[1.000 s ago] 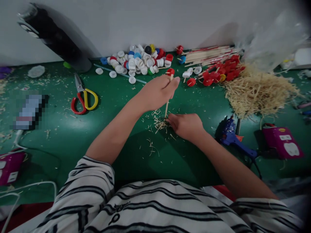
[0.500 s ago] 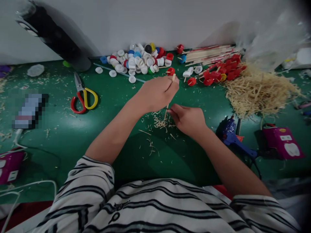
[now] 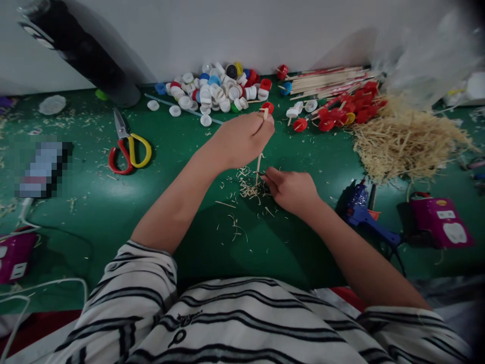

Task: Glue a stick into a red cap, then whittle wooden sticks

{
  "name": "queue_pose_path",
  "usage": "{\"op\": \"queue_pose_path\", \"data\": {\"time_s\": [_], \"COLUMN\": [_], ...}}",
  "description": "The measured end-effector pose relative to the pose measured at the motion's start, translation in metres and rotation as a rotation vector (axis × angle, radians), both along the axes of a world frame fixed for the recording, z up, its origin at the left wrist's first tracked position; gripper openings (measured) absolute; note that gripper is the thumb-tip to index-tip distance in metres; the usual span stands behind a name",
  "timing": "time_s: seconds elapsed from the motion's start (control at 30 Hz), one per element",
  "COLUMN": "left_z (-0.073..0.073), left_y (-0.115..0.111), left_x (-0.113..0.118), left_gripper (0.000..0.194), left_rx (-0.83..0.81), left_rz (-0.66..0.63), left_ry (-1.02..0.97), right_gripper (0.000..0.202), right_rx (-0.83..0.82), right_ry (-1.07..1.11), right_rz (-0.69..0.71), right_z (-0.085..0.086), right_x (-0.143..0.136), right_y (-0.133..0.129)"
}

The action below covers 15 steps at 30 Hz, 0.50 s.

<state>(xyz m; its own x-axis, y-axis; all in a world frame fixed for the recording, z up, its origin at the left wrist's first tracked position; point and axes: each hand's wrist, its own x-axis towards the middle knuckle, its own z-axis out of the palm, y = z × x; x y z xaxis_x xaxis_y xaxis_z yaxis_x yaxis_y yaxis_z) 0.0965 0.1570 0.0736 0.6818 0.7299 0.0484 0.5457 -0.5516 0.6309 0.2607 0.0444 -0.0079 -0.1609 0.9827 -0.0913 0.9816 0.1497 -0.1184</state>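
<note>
My left hand [image 3: 248, 139] is closed around a thin wooden stick [image 3: 258, 164], which slants downward with its lower end over a small heap of curled wood shavings [image 3: 249, 188]. The stick's upper end pokes out above my fingers. Beside the lower part of the stick, my right hand [image 3: 293, 189] is pinched shut on a small dark blade [image 3: 261, 174], mostly hidden by the fingers; its thin edge is at the stick. A red bottle cap [image 3: 267, 107] lies just beyond my left hand.
Bottle caps [image 3: 217, 93] are piled by the wall, near wooden sticks [image 3: 326, 83] and red caps with sticks [image 3: 352, 108]. Right are a shavings mound [image 3: 405, 144], blue glue gun [image 3: 364, 215] and purple box [image 3: 441, 222]. Left are scissors [image 3: 127, 144], a phone [image 3: 41, 169] and a black bottle [image 3: 83, 55].
My left hand has shifted slightly up and left with the stick, while my right hand sits a little lower. More of the stick shows between them.
</note>
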Motion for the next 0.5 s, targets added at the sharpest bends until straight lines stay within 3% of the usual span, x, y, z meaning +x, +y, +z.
{"op": "queue_pose_path", "data": {"time_s": [0.23, 0.5], "left_z": [-0.0021, 0.0024], "left_y": [0.0004, 0.0], "left_x": [-0.001, -0.0046], "left_gripper": [0.045, 0.039], "left_rx": [-0.004, -0.049], "left_rz": [-0.031, -0.031], "left_ry": [-0.025, -0.003], "right_gripper": [0.048, 0.05], "right_rx": [-0.138, -0.178], "right_ry": [-0.136, -0.199], "right_rz": [0.059, 0.079], "right_z": [0.0021, 0.0086], "right_x": [-0.0035, -0.0075], "right_y": [-0.006, -0.006]}}
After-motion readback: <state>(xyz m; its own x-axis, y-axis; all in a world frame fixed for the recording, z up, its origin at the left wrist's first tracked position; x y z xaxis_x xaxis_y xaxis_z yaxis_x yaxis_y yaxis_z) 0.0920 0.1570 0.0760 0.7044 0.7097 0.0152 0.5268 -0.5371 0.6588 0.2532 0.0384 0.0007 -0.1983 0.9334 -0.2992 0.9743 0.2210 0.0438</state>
